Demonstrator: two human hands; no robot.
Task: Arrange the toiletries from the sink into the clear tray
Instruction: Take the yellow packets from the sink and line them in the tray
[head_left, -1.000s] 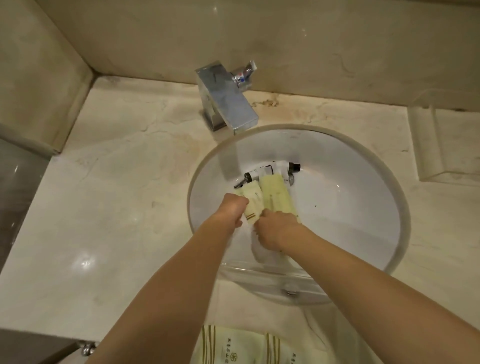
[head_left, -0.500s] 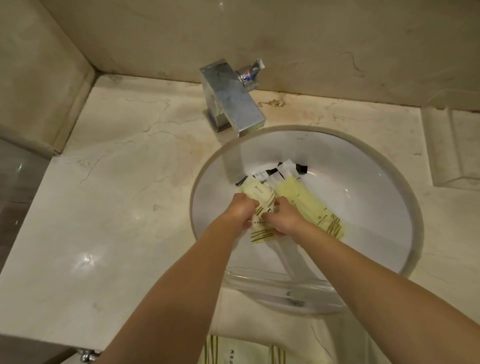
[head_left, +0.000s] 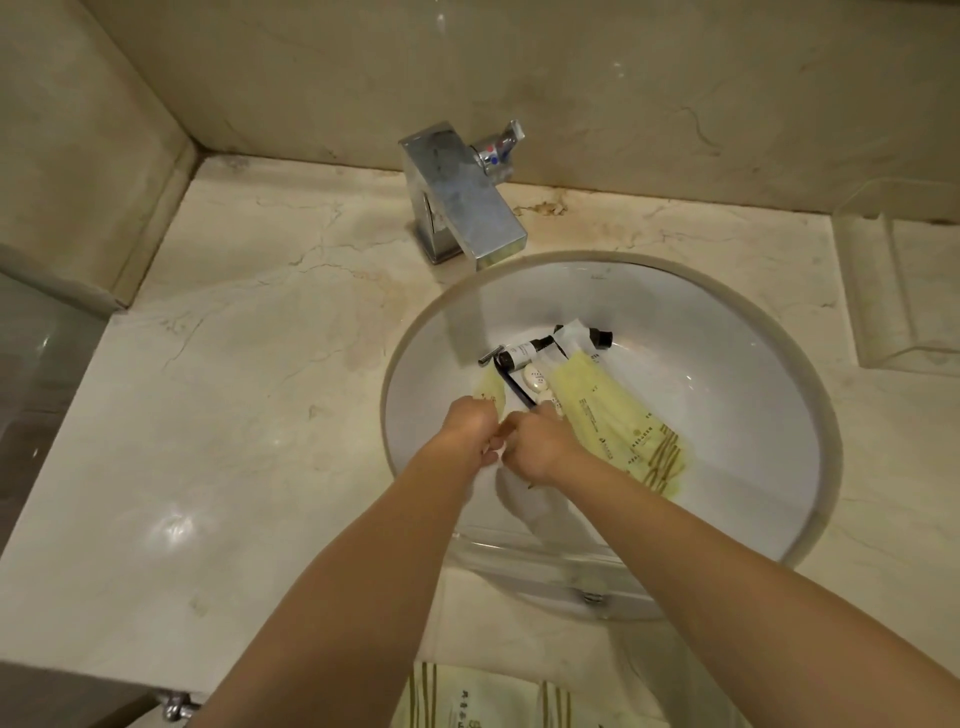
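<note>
The white round sink (head_left: 769, 364) holds a pile of toiletries. A long yellow packet (head_left: 613, 421) lies slanted across the bowl. At its far end are black-capped tubes (head_left: 597, 338) and a small white piece (head_left: 535, 378). My left hand (head_left: 467, 431) is closed on a small yellow packet (head_left: 488, 391). My right hand (head_left: 537, 447) touches the left one and pinches the low end of a black-handled razor (head_left: 511, 382). The clear tray (head_left: 904, 291) stands on the counter at the far right, apart from both hands.
A chrome faucet (head_left: 462, 208) juts over the sink's far rim. A clear plastic piece (head_left: 545, 566) lies across the near rim. More yellow packets (head_left: 467, 696) lie at the bottom edge. Marble counter (head_left: 234, 389) stretches to the left.
The long yellow packet now lies farther right in the bowl. The small packet has moved left with my left hand, which uncovers the razor. My right hand has shifted to the razor handle.
</note>
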